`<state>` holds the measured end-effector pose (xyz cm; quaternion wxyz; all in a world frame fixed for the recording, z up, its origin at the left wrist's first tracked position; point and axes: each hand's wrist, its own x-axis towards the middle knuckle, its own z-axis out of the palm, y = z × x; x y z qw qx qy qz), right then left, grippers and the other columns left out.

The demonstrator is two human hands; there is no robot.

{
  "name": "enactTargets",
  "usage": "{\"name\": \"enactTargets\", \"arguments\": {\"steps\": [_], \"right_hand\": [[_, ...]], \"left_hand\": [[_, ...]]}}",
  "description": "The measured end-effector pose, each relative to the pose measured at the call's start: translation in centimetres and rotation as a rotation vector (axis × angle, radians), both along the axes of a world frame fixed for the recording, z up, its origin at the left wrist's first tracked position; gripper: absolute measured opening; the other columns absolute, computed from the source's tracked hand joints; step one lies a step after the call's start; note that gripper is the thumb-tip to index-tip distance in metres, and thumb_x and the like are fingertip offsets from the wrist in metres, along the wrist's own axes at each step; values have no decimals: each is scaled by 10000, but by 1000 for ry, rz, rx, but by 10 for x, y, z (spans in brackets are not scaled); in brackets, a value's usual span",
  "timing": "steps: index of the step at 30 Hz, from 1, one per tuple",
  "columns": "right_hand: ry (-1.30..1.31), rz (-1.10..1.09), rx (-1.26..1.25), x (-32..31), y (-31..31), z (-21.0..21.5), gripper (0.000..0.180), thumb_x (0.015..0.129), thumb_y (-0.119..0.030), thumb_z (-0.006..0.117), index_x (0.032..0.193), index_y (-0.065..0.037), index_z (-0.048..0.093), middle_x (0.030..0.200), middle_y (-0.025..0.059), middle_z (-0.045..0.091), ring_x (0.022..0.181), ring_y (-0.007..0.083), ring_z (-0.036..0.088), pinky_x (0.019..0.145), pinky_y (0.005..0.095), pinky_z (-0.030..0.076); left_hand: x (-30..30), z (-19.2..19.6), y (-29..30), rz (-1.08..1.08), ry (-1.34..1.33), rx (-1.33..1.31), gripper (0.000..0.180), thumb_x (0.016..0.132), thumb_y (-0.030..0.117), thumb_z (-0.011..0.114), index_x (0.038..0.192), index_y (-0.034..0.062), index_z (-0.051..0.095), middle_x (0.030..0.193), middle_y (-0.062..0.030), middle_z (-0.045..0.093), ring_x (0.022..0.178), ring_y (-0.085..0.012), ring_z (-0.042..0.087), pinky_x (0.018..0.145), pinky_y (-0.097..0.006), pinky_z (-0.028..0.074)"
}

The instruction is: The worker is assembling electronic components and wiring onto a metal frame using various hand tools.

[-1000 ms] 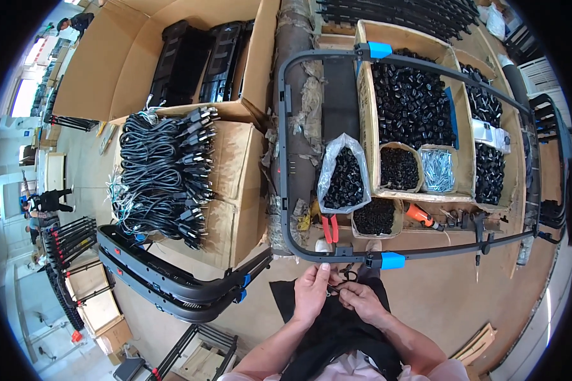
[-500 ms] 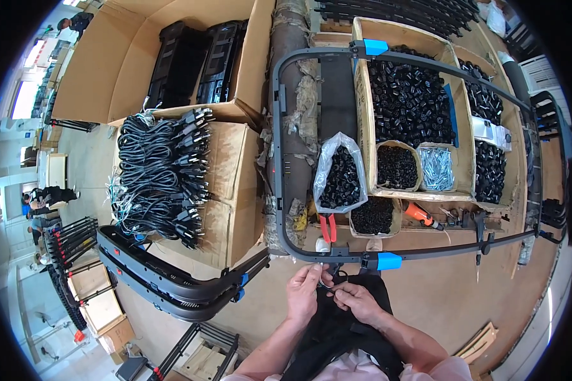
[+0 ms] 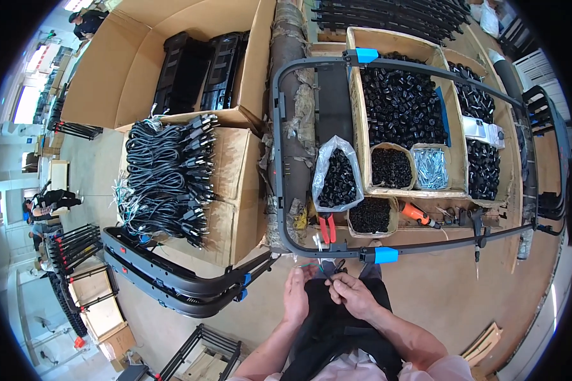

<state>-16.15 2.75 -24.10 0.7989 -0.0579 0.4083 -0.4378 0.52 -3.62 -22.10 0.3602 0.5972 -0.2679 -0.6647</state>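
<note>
My right hand (image 3: 349,293) is closed in a pinch on a black cable (image 3: 327,272) just below the near rail of a dark metal frame (image 3: 311,255). Thin wires with small white connectors (image 3: 318,240) stick up from the cable's end, over that rail. To the left of it, my left hand (image 3: 296,293) has its fingers stretched out beside the wires, and a thin green wire shows near its fingertips. Red-handled pliers (image 3: 327,227) lie just beyond the rail. Blue pads (image 3: 386,255) are wrapped on the frame.
Inside the frame stand a wooden tray (image 3: 356,120) of black caps and screws, a plastic bag (image 3: 356,171) of black parts and an orange screwdriver (image 3: 416,214). Bundled black cables (image 3: 165,178) lie on a carton (image 3: 225,216) at left. Curved black frames (image 3: 184,289) sit below; people are far left.
My left hand has come away from the cable and its fingers have straightened. The right hand still pinches the cable. The white connectors now stand up, spread, above the rail. The whole view has shifted slightly.
</note>
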Motion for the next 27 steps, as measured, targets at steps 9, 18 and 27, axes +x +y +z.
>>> {"name": "enactTargets", "arguments": {"steps": [9, 18, 27], "right_hand": [[151, -84, -8, 25, -20, 13, 203, 1108, -204, 519, 1183, -49, 627, 945, 18, 637, 845, 118, 618, 771, 279, 517], [1639, 273, -702, -8, -106, 140, 277, 948, -293, 632, 900, -56, 765, 913, 169, 711, 909, 382, 671, 804, 488, 537], [1113, 819, -416, -31, -182, 49, 363, 867, -418, 743, 954, -73, 812, 818, 125, 750, 758, 241, 688, 743, 401, 547]], "left_hand": [[44, -46, 65, -605, 124, -11, 381, 1121, 285, 465, 1368, 12, 562, 1243, -80, 629, 1114, -158, 585, 1018, -324, 463], [79, -53, 64, -658, -212, -135, 333, 1123, 307, 470, 1097, 38, 665, 933, -68, 686, 881, -160, 637, 865, -328, 512], [90, -47, 63, -542, 15, -9, 314, 1125, 288, 471, 1145, 42, 664, 862, 16, 599, 814, -102, 562, 778, -276, 481]]}}
